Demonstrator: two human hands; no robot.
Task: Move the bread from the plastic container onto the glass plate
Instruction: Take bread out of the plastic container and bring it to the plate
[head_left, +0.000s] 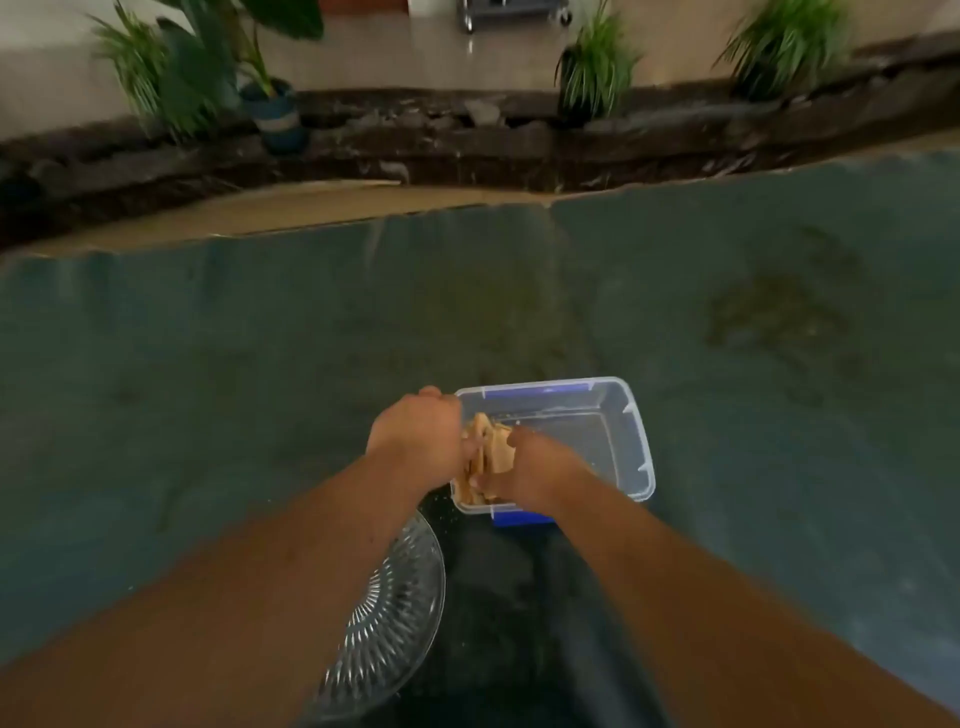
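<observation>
A clear plastic container (631, 441) with blue latches sits on the dark teal table. Several slices of light-brown bread (488, 447) stand together at its left end. My left hand (415, 436) grips the bread stack from the left, over the container's left rim. From the right, my right hand (535, 467) presses on the same stack. Both hands are shut on the bread, which is still inside the container. The cut-glass plate (400, 613) lies nearer to me, below and left of the container, partly hidden under my left forearm.
The teal table surface (208, 389) stretches wide on both sides and beyond the container. Its far edge (363, 208) meets a dark stone ledge with potted plants (595, 67). A dark gap (519, 623) lies between my forearms.
</observation>
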